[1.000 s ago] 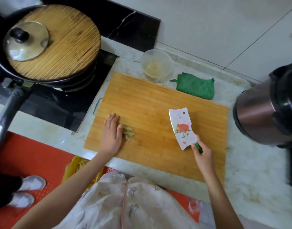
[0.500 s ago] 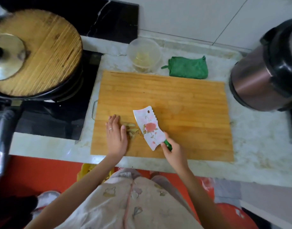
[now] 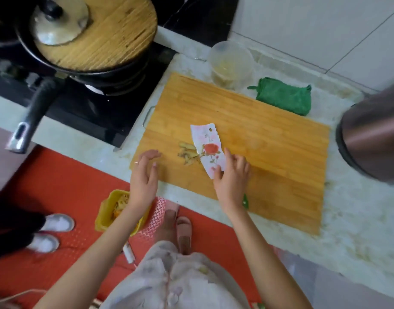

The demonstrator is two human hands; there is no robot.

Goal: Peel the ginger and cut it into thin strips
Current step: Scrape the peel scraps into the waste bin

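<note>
At the far left a pair of white shoes (image 3: 55,223) stands on the red floor mat (image 3: 64,181). Above them a black pan (image 3: 84,68) sits on the stove (image 3: 91,114), covered by a round wooden lid (image 3: 116,34) with a smaller glass lid (image 3: 60,21) lying on top. A yellow bin (image 3: 107,210) stands on the floor just below the edge of the table (image 3: 358,219).

The left hand (image 3: 144,175) is over the near-left corner of the cutting board (image 3: 269,139), fingers loose and spread, holding nothing; whether it touches the wood I cannot tell. Just to its right lies the ginger (image 3: 188,152) — a small heap of pale slices on the board, touching the blade's left edge.

The knife (image 3: 208,150) has a white blade with a red flower, and it leans flat side up over the ginger. The right hand (image 3: 231,175) grips it low on the blade, thumb on the face and fingers curled over the back edge — the green handle pokes out under the wrist.

Beyond the board's far edge stand a clear plastic tub (image 3: 230,63) and a folded green cloth (image 3: 283,97). A metal pot (image 3: 369,139) stands at the right edge.
</note>
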